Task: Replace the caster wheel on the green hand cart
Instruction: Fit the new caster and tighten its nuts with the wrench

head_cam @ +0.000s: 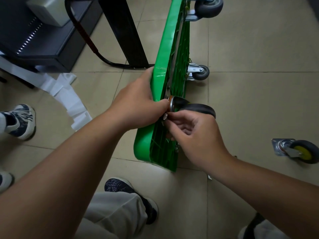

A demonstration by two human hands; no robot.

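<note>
The green hand cart (165, 54) stands on its long edge on the tiled floor, its ribbed underside facing right. My left hand (138, 104) grips the cart's upper edge and presses a black caster wheel (198, 108) by its round metal plate against the underside. My right hand (195, 133) pinches a small metal fastener (165, 116) at that plate. Two grey casters (201, 72) (209, 5) remain mounted farther along the cart. A loose caster with a yellow hub (300, 151) lies on the floor to the right.
The cart's black handle tube (82, 31) lies on the floor behind. A dark shelf unit (39, 40) and white foam packing (69, 97) sit at left. Another person's shoes (20, 121) stand at far left. My own feet (133, 197) are below the cart.
</note>
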